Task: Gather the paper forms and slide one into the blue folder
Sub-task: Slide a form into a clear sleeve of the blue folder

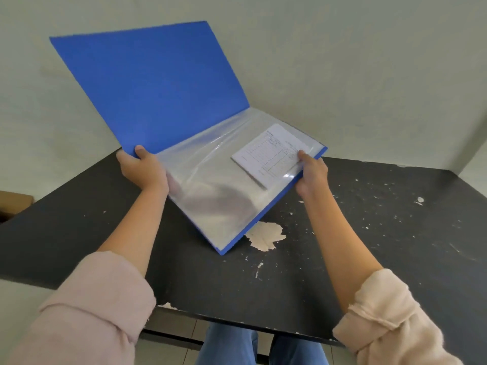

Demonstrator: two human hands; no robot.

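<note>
The blue folder (pixel 152 85) is open and held above the black table (pixel 395 219), its front cover raised toward the wall. Clear plastic sleeves (pixel 210 196) fill its lower half. A small white printed paper form (pixel 271 154) lies inside the top sleeve, near the folder's right edge. My left hand (pixel 142 169) grips the bottom corner of the raised cover, thumb on the blue. My right hand (pixel 312 175) holds the folder's right edge, with the thumb pressing the sleeve beside the form.
The table's black surface is chipped, with a large pale bare patch (pixel 266 235) just under the folder's low corner. A pale wall stands close behind. A brown box (pixel 13 204) sits off the table's left edge. My knees show below the front edge.
</note>
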